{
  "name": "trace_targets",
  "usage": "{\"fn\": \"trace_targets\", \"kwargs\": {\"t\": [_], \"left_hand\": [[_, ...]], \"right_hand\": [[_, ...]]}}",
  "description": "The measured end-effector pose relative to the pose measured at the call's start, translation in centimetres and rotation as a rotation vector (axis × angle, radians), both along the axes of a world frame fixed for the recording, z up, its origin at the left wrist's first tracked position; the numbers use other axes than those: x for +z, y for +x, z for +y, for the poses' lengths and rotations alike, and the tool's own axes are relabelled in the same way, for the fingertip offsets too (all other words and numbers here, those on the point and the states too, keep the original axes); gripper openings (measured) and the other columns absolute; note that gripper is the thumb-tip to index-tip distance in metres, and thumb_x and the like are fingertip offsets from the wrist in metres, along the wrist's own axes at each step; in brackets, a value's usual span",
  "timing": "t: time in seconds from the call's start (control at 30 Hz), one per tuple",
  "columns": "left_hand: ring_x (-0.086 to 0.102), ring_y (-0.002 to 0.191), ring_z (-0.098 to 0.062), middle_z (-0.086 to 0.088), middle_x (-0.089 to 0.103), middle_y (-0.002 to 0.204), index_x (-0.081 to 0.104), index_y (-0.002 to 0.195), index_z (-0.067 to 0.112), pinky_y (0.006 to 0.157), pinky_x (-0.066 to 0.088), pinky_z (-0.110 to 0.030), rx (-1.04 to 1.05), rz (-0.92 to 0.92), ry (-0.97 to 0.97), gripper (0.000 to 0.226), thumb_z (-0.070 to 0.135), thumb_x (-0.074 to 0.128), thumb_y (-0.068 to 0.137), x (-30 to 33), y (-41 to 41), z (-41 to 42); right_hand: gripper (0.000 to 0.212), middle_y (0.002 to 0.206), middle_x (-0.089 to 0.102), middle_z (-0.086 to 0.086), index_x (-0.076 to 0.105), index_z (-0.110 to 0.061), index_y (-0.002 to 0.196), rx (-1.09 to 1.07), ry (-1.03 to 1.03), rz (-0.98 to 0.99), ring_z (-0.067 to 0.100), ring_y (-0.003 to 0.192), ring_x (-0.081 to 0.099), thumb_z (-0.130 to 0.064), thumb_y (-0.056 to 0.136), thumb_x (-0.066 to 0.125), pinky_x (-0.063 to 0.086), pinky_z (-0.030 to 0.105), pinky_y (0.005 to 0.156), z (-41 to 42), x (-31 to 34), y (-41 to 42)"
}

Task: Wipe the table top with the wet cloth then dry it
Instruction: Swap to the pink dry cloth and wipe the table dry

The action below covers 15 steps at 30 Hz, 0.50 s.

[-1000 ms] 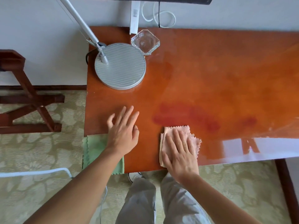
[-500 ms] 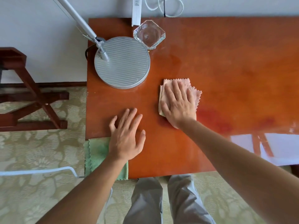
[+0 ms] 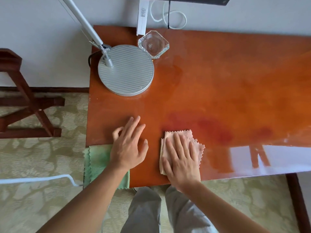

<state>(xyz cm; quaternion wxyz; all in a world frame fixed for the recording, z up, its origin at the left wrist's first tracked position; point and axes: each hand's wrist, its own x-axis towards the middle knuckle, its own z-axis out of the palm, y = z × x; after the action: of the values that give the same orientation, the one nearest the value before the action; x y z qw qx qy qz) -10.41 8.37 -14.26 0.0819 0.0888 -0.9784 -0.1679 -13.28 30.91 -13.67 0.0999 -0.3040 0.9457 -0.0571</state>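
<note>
The orange-brown table top (image 3: 218, 84) fills the right and middle of the view, with a darker wet patch (image 3: 210, 126) near its front. A folded pink cloth (image 3: 190, 137) lies flat near the front edge. My right hand (image 3: 181, 158) presses down on it with fingers spread. My left hand (image 3: 129, 145) rests flat on the bare table to the left, fingers apart, holding nothing. A green cloth (image 3: 97, 162) hangs over the front left corner, partly under my left wrist.
A round silver lamp base (image 3: 129, 71) with its arm stands at the back left. A clear glass dish (image 3: 154, 43) sits behind it. A white cable (image 3: 178, 15) loops at the wall. A dark wooden stand (image 3: 25, 98) is on the carpet at left.
My right hand slid the pink cloth away toward the lamp, then back to the front edge. The left hand stayed in place.
</note>
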Motion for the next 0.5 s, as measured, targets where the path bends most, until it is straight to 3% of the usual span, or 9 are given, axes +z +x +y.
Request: {"fn": "trace_targets", "kwargs": {"t": [0.2, 0.5], "left_hand": [[0.039, 0.148, -0.029, -0.006, 0.044, 0.158, 0.064, 0.133, 0.016, 0.11, 0.03, -0.048, -0.004, -0.001, 0.005, 0.048, 0.038, 0.054, 0.091, 0.3, -0.1, 0.0], [0.032, 0.151, -0.029, -0.004, 0.043, 0.159, 0.062, 0.137, 0.019, 0.121, 0.016, -0.057, -0.007, -0.052, -0.07, 0.051, 0.039, 0.052, 0.092, 0.0, -0.2, -0.2]], "right_hand": [[0.068, 0.169, 0.017, 0.011, 0.027, -0.019, 0.162, 0.024, -0.008, 0.022, 0.027, 0.158, 0.007, -0.051, 0.102, 0.03, 0.009, 0.053, 0.126, -3.0, -0.2, -6.1], [0.075, 0.172, -0.002, 0.005, 0.009, -0.025, 0.164, 0.006, 0.058, -0.038, 0.021, 0.157, -0.011, -0.06, 0.097, 0.006, -0.011, 0.047, 0.125, -8.1, 0.4, -15.1]]}}
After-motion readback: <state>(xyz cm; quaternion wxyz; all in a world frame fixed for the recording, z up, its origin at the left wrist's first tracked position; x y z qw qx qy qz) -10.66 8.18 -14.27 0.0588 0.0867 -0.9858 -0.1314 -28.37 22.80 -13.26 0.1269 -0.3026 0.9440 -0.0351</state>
